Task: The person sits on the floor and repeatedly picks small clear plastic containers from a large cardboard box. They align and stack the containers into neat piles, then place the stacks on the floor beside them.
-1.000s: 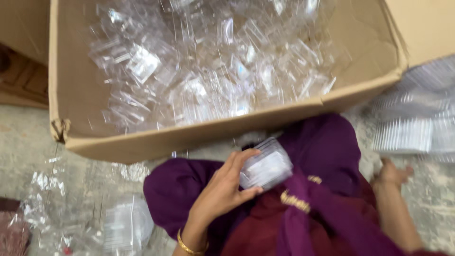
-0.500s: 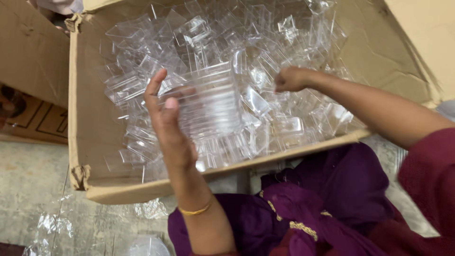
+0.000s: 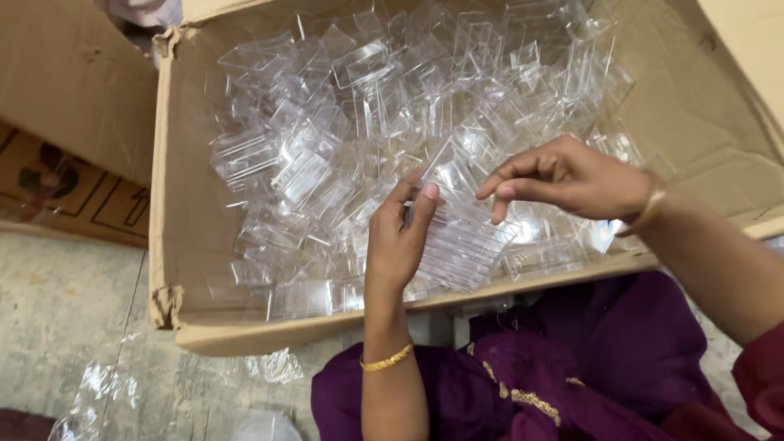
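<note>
My left hand [image 3: 398, 238] holds a stack of clear plastic containers [image 3: 461, 241] above the near wall of a big cardboard box [image 3: 175, 237], thumb on top. My right hand [image 3: 572, 175] reaches in from the right, its fingertips pinching the stack's upper edge. The box is filled with several loose clear plastic containers [image 3: 327, 155], jumbled in all directions. Both wrists wear gold bangles. A purple garment [image 3: 588, 367] covers my lap below the box.
A second cardboard box [image 3: 65, 122] stands at the left on a grey floor [image 3: 57, 327]. Crumpled clear plastic wrap [image 3: 106, 384] lies on the floor at lower left. A box flap [image 3: 751, 41] rises at upper right.
My left hand lifted the stack from my lap over the box, then lowered it toward the near wall. My right hand came from deep in the box onto the stack.
</note>
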Tool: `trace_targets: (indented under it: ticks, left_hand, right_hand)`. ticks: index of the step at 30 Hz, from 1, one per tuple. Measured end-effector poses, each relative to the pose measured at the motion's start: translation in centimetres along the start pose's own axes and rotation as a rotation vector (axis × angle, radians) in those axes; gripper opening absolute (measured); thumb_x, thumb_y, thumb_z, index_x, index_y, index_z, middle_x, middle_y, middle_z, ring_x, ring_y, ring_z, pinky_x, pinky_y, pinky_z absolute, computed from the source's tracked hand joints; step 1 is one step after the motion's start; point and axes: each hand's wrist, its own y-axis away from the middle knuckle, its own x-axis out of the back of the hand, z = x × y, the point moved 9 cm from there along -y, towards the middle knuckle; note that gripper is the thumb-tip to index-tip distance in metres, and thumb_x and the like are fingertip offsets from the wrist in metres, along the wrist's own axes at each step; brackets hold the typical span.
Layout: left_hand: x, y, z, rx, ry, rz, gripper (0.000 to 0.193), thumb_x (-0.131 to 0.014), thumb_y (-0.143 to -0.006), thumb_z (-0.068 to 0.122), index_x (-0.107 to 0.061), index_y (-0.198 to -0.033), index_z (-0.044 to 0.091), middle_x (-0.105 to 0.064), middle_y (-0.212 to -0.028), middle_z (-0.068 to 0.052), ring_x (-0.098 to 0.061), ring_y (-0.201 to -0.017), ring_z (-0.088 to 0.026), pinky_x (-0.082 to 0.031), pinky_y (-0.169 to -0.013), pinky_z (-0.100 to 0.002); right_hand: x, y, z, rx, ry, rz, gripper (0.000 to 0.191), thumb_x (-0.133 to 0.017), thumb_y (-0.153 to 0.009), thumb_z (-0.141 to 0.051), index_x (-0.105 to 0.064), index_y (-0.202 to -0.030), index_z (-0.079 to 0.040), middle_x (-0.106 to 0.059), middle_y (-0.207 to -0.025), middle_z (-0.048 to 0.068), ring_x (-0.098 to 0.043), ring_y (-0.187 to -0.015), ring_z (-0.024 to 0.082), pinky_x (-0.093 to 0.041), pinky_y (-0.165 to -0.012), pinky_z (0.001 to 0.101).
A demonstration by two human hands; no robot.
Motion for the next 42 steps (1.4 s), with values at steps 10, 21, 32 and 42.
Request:
trace_targets:
  ticks: [10, 21, 32, 42]
  left_hand:
    - [0.5, -0.3, 0.3, -0.078, -0.015, -0.032, 0.06, -0.068, -0.091, 0.048, -0.062, -0.133, 0.005, -0.073, -0.097, -0.008, -0.071, -0.087, -0.015, -0.056, -0.078, -0.03]
    - [0.2, -0.3, -0.5, 0.043, 0.048, 0.009, 0.043, -0.069, -0.093, 0.044, -0.073, -0.107, 0.004, -0.071, -0.084, -0.004, -0.064, -0.076, -0.011, -0.052, -0.071, -0.028]
    - [1.3, -0.6, -1.0, 0.025, 0.281, 0.074, 0.05, -0.063, -0.097, 0.048, -0.069, -0.117, 0.003, -0.069, -0.098, -0.005, -0.067, -0.088, -0.013, -0.062, -0.074, -0.03]
    - [4.8, 1.1, 0.3, -0.171, 0.151, 0.107, 0.072, -0.047, -0.102, 0.067, -0.042, -0.156, 0.021, -0.072, -0.11, -0.01, -0.07, -0.096, -0.017, -0.063, -0.079, -0.035]
  right_hand:
    - [2.0, 1.8, 0.7, -0.175, 0.218, 0.257, 0.018, -0.074, -0.085, -0.023, -0.08, -0.09, -0.007, -0.082, -0.081, 0.006, -0.08, -0.073, 0.014, -0.065, -0.071, 0.0289]
    - [2.9, 1.4, 2.2, -0.028, 0.058, 0.381, 0.022, -0.075, -0.088, -0.026, -0.077, -0.082, -0.005, -0.078, -0.074, 0.01, -0.076, -0.066, 0.016, -0.061, -0.062, 0.0317]
    - [4.3, 2.4, -3.1, 0.435, -0.275, 0.436, 0.017, -0.068, -0.1, -0.028, -0.069, -0.097, -0.011, -0.076, -0.088, 0.004, -0.077, -0.087, 0.014, -0.065, -0.095, 0.0361]
    - [-2.3, -1.9, -5.8, 0.488, 0.415, -0.196, 0.035, -0.06, -0.1, -0.023, -0.072, -0.13, -0.009, -0.081, -0.103, 0.004, -0.08, -0.089, 0.015, -0.06, -0.085, 0.0336]
